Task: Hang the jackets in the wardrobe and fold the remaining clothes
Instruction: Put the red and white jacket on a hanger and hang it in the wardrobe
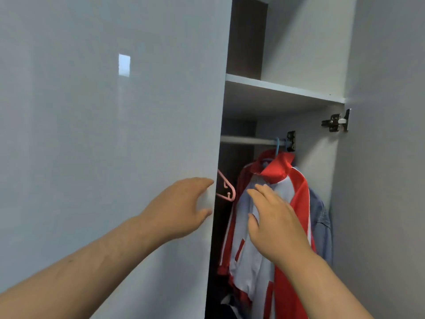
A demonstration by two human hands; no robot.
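**Both hands raised at the open wardrobe**

Your two bare forearms reach in from the bottom edge, nearest the camera. Your left hand (181, 208) sits at the free edge of the grey wardrobe door (110, 134), fingers loosely spread and curving toward that edge; whether they actually grip it you cannot tell from here. Your right hand (273, 217) is held up with its fingers straight and relaxed, holding nothing, in front of the red and white jacket (248, 261).

That jacket hangs on a blue hanger (277, 147) hooked over the metal rail (248, 140), close to the rail's right bracket. Just behind it, to the right, a denim jacket (322, 226) hangs against the inner side wall. A pink hanger (226, 188) with nothing on it shows to the left, partly hidden by the door edge. Above the rail runs a white shelf (282, 88). A metal hinge (337, 122) is fixed on the right, below the shelf's end. Dark clothing lies at the wardrobe's bottom, too dim to name.
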